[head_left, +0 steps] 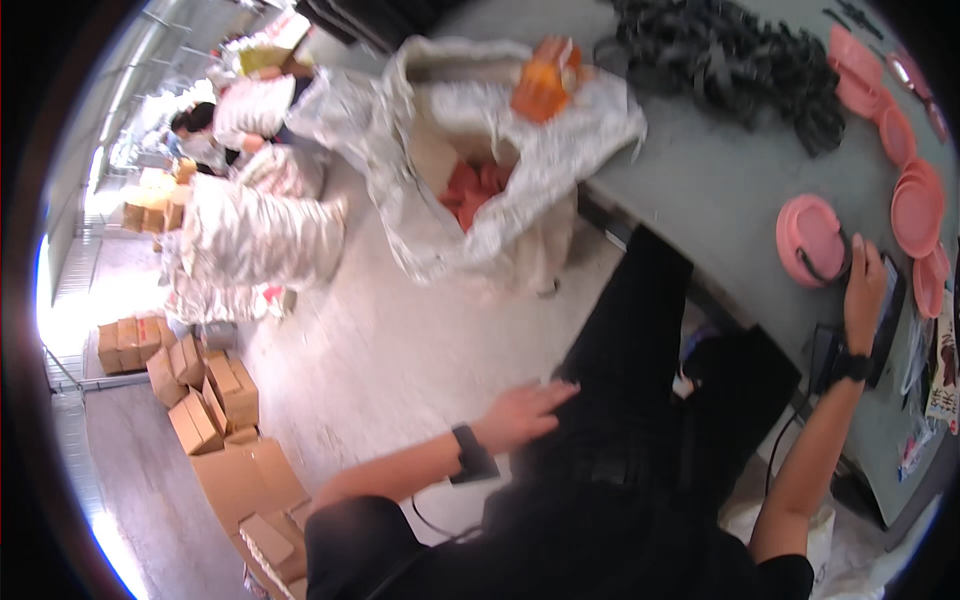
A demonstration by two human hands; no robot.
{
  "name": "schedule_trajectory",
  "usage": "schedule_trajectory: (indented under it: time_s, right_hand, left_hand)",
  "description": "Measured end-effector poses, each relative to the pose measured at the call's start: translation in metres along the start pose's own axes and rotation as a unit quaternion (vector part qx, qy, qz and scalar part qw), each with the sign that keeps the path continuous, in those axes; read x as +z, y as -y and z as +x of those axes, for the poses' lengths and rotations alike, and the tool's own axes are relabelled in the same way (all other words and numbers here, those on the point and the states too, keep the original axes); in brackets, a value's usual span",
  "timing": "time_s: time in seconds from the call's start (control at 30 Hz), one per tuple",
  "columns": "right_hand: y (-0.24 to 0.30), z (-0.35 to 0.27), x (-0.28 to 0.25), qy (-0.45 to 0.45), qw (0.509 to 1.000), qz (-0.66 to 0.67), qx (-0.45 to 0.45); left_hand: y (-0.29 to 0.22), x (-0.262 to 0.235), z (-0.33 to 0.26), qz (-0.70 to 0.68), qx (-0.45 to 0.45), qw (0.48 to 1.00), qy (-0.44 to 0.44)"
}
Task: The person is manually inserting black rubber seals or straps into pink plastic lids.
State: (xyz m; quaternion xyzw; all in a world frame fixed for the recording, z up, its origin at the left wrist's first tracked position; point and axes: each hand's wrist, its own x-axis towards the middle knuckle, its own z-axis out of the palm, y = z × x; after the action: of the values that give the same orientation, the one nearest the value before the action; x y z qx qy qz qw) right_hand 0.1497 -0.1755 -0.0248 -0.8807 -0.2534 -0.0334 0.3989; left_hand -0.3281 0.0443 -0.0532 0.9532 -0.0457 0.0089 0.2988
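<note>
The right hand [866, 285] reaches over the grey table [690, 195], its fingers together and pointing away from the body, right beside a round pink case [818, 232]. A dark strap [812, 266] curves over the near side of the case toward the fingertips; whether they pinch it or merely lie against it, I cannot tell. The case rests on the tabletop, within easy reach, which probably explains why the arm can stretch out so simply. A row of pink pieces [915, 208] runs along the far right of the table, some overlapping, perhaps lined up there to leave working room in front.

The left hand [520, 413] hangs over the lap by the dark trousers [625, 310], fingers spread and stretched out, with nothing visible in it (a hand at rest, by the look of it).

Beyond the knees, a white sack [565, 165] stands against the table's edge with its mouth gaping, likely so that things can go in or out easily; reddish pieces [472, 192] lie inside. An orange box [546, 80] sits on its folded rim, maybe weighing the cloth down. A heap of black straps [720, 65] lies farther back, seemingly kept apart from the pink pieces.
</note>
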Motion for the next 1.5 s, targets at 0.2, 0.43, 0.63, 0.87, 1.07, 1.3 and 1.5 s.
schedule_trajectory:
  time_s: [0.2, 0.43, 0.63, 0.87, 1.07, 1.3, 1.5]
  right_hand:
    - [0.002, -0.013, -0.001, -0.013, 0.999, 0.041, -0.019]
    - [0.021, -0.023, -0.009, -0.009, 0.999, 0.044, -0.017]
    - [0.020, -0.024, -0.010, -0.076, 0.991, 0.105, -0.030]
    - [0.051, -0.028, -0.007, -0.162, 0.955, 0.248, -0.015]
    - [0.156, -0.070, -0.010, 0.070, 0.847, 0.527, 0.021]
    - [0.124, -0.085, -0.010, 0.104, 0.899, 0.419, 0.067]
    - [0.134, -0.084, -0.015, 0.134, 0.888, 0.439, 0.030]
  left_hand:
    - [-0.008, 0.001, -0.006, -0.122, -0.059, 0.989, 0.067]
    - [-0.017, -0.071, 0.038, -0.269, -0.227, 0.867, 0.352]
    - [0.006, -0.141, 0.097, -0.286, -0.280, 0.906, 0.139]
    - [-0.033, -0.146, 0.213, -0.459, -0.128, 0.853, -0.215]
    - [-0.070, -0.080, 0.272, -0.601, -0.025, 0.777, -0.188]
    - [-0.078, -0.058, 0.282, -0.441, -0.061, 0.876, -0.183]
    - [-0.083, -0.055, 0.276, -0.453, -0.069, 0.874, -0.162]
